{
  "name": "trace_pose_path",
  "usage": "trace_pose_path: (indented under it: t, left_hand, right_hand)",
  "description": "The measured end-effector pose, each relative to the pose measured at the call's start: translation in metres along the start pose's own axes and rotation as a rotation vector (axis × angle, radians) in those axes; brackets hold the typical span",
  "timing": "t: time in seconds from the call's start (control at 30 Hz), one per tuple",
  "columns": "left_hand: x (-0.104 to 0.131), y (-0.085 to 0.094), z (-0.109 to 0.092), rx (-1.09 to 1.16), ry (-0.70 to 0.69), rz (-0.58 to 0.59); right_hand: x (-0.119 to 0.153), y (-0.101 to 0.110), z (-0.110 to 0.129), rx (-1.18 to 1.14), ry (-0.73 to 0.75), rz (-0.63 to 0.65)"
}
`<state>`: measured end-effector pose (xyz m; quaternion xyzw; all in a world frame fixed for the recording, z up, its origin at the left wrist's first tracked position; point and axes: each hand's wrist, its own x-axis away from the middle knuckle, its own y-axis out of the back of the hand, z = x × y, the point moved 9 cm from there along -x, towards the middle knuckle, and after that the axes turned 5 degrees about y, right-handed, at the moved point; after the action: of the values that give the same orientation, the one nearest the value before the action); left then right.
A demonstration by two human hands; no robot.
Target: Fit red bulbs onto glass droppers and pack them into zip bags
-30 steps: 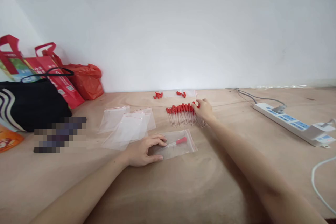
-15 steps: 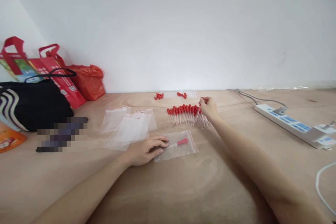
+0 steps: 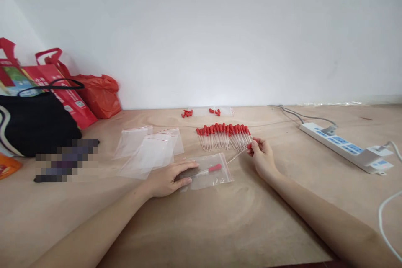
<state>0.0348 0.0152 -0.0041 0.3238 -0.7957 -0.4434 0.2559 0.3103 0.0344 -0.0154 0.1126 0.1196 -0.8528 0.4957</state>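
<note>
My left hand (image 3: 169, 177) lies on the left end of a clear zip bag (image 3: 204, 179). Its fingers are stretched out and the thumb is apart from them. Inside that bag is a dropper (image 3: 215, 168) with a red bulb, its tube end partly hidden under the fingers. Between thumb and fingers, my right hand (image 3: 263, 157) pinches another dropper (image 3: 238, 156) by its red bulb. That dropper's clear tube points left, its tip close to the bag's right edge; whether it touches, I cannot tell. A row of red-bulbed droppers (image 3: 220, 134) lies just beyond both hands.
Several flat zip bags (image 3: 150, 150) overlap at the left. Near the wall are loose red bulbs (image 3: 187, 113) and another clear bag (image 3: 201, 111). A power strip (image 3: 342, 144) with cables lies at the right. Carrier bags (image 3: 100, 96) and a black bag (image 3: 40, 125) stand at the left.
My right hand has drawn a dropper out of the row and brought it nearer, toward the bag's right edge. My left hand stays on the bag. The view has shifted slightly.
</note>
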Motion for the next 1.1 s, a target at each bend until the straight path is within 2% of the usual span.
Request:
trace_pose_path:
  t: [0.17,0.3,0.4,0.5,0.57,0.73,0.9,1.03,1.1]
  left_hand:
    - [0.000,0.001,0.001,-0.002,0.011,0.001]
    - [0.001,0.001,0.001,0.022,0.005,-0.009]
    - [0.001,0.001,0.001,0.030,0.009,-0.010]
    - [0.001,0.001,0.001,0.024,0.009,-0.012]
    - [0.000,0.001,0.000,0.020,0.006,-0.011]
    - [-0.001,0.001,0.000,0.019,0.016,-0.007]
    - [-0.001,0.001,-0.001,0.025,0.019,0.000]
    - [-0.001,0.001,-0.003,0.013,-0.001,-0.007]
    - [-0.002,0.001,-0.005,0.013,-0.031,0.001]
  right_hand:
    - [0.005,-0.013,-0.006,-0.021,-0.059,0.051]
    - [0.016,-0.030,-0.006,-0.134,-0.110,0.169]
    - [0.029,-0.048,-0.002,-0.177,-0.144,0.340]
    - [0.043,-0.066,0.005,-0.093,-0.119,0.577]
    - [0.049,-0.073,0.006,-0.027,-0.084,0.676]
    - [0.049,-0.085,0.008,0.033,-0.022,0.734]
    - [0.050,-0.094,0.007,0.137,-0.032,0.784]
    - [0.054,-0.094,0.005,0.218,-0.025,0.859]
    - [0.046,-0.090,0.004,0.196,-0.022,0.818]
